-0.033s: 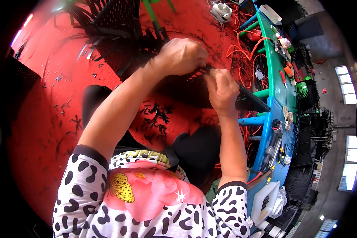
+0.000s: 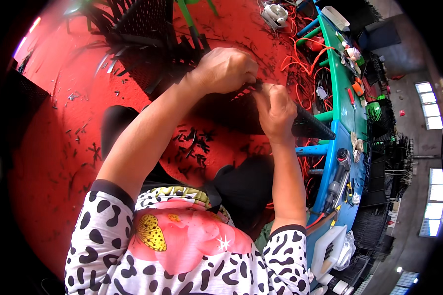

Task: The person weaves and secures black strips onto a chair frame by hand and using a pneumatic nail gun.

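Observation:
My left hand (image 2: 229, 71) is closed, knuckles up, at the edge of a black woven panel (image 2: 231, 114). Just to its right and slightly nearer, my right hand (image 2: 276, 113) pinches with thumb and forefinger. A short dark bit of a black strip (image 2: 256, 86) shows between the two hands, at the panel's edge; the fingers hide most of it. The panel lies in front of my knees, its ribbed black edge (image 2: 316, 123) running out to the right under my right wrist.
Black strip offcuts (image 2: 194, 145) litter the red floor (image 2: 49, 162). Another black woven piece (image 2: 145, 24) with loose strip ends stands far left, near green legs. Along the right runs a blue and green bench (image 2: 340, 132) with a power tool (image 2: 337, 182), orange cords and a small fan (image 2: 275, 13) beyond.

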Demonstrator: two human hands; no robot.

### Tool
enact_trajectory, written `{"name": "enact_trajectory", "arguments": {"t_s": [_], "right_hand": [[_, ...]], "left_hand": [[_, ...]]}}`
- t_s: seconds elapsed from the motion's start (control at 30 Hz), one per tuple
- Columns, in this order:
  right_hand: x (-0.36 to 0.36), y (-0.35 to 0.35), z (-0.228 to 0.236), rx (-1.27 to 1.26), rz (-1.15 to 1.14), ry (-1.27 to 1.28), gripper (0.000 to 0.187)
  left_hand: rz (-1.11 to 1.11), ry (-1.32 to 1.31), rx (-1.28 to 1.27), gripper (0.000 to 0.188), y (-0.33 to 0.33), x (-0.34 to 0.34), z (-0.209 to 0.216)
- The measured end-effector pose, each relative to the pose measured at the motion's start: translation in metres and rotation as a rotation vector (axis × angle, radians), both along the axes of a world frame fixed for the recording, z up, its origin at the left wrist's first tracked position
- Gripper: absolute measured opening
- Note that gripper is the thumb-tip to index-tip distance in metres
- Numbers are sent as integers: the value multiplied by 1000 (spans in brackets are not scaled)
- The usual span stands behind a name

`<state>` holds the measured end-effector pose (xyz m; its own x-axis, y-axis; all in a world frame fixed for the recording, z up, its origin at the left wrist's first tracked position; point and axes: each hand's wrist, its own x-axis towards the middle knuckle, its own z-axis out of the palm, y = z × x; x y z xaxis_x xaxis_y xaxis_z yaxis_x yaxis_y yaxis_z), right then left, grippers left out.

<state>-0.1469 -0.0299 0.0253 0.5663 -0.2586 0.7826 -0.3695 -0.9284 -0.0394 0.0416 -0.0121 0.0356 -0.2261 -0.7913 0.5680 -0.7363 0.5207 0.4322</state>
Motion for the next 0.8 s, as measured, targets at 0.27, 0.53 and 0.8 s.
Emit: {"name": "enact_trajectory", "arguments": {"t_s": [0.27,0.53,0.8], "right_hand": [[0,-8,-3,-137,-18,50,23],[2,1,-6,-202,-90,117,15],[-3,8,12,-40,-128,303,19]], "left_hand": [[23,26,-23,10,-3,-2,-5],[32,23,-10,11,-3,-3,-3],[21,21,-53,8,3,-3,-4]]}}
